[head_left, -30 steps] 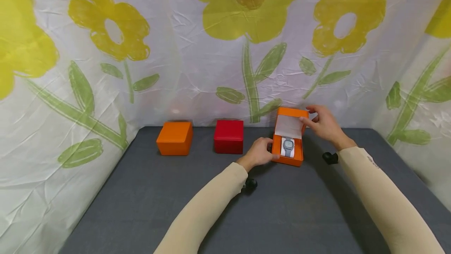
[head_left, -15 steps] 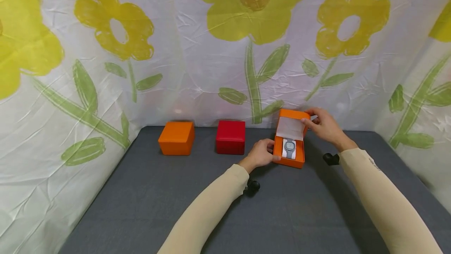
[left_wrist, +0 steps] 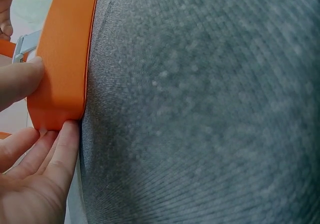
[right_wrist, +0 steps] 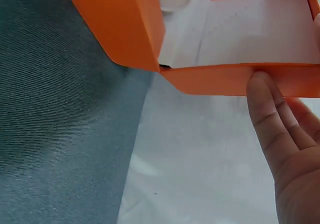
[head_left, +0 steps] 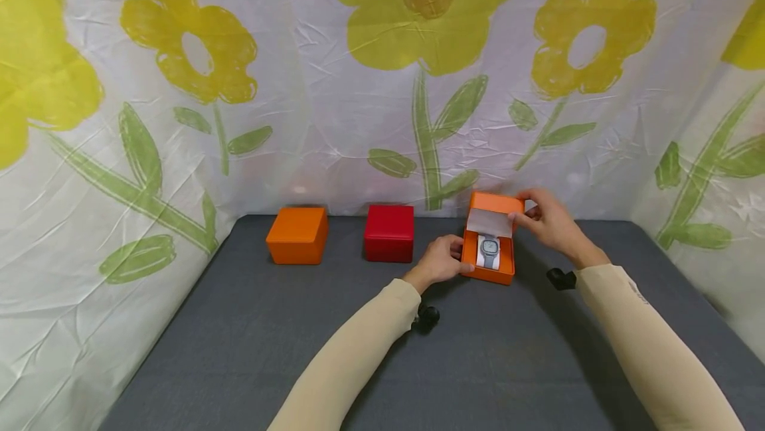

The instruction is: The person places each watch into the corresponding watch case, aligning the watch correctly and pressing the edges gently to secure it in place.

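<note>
An orange watch box [head_left: 491, 275] stands with its lid raised on the grey tabletop. Inside it, a grey wristwatch [head_left: 489, 249] sits round a white cushion. My left hand [head_left: 441, 259] grips the box's lower left part; the left wrist view has the thumb [left_wrist: 25, 78] on top and the fingers [left_wrist: 62, 156] against the side. The lid [head_left: 496, 202], with its pale lining [right_wrist: 260, 31], leans forward over the back of the box. At its right side my right hand [head_left: 550, 226] holds the lid, the fingers [right_wrist: 265, 108] pressing its outer wall and the thumb mostly cut off in the right wrist view.
Left of the hands stand a closed red box [head_left: 389, 234] and, farther left, a closed orange box [head_left: 297, 236]. A flower-printed white curtain [head_left: 311, 119] rises behind the grey table [head_left: 269, 351]. Small black devices [head_left: 426, 317] sit beneath each wrist.
The lid has tipped forward and down a little, so less of its lining shows. My right hand moves with it. The left hand keeps its hold on the box.
</note>
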A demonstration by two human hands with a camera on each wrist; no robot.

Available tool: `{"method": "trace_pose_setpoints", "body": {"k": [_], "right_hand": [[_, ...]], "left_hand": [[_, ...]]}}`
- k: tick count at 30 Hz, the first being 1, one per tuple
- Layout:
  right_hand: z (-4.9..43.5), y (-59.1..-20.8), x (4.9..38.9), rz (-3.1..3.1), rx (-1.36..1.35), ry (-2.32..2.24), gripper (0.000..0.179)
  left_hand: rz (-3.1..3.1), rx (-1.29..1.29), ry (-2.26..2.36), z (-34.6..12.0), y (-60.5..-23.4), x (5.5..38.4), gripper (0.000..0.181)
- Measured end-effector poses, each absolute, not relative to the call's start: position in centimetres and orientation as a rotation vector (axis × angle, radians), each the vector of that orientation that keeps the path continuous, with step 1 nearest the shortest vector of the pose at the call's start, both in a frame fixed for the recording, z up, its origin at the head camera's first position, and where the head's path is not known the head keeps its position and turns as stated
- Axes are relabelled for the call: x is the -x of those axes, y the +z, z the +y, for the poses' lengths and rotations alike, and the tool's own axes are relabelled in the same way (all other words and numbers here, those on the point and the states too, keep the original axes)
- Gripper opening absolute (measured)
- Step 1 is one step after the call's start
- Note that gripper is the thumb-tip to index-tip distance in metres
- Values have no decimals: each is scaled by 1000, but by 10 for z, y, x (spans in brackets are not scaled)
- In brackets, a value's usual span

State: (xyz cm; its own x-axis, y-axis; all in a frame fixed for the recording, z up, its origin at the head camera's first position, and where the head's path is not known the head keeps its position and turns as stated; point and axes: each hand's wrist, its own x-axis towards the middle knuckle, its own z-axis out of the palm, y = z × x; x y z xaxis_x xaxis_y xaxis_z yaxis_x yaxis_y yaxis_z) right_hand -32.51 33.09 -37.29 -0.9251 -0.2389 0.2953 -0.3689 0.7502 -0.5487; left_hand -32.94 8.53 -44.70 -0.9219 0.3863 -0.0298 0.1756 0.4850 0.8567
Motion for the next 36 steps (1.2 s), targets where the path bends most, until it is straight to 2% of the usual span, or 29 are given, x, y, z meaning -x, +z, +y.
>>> {"method": "trace_pose_setpoints", "body": {"k": [14,24,30,36], "right_hand": [[328,-388,299,-2695,-645,831,37],[323,-401,286,-2660,-776,655,43],[321,-408,283,-2655,-785,591,44],[320,-412,280,-2666,-783,553,43]], "left_hand": [[2467,-490,1462,84,-448,332,56],[2436,-484,1478,85,-451,335,59],[2431,-501,1485,84,-450,336,69],[2436,-501,1478,84,-450,336,71]]}}
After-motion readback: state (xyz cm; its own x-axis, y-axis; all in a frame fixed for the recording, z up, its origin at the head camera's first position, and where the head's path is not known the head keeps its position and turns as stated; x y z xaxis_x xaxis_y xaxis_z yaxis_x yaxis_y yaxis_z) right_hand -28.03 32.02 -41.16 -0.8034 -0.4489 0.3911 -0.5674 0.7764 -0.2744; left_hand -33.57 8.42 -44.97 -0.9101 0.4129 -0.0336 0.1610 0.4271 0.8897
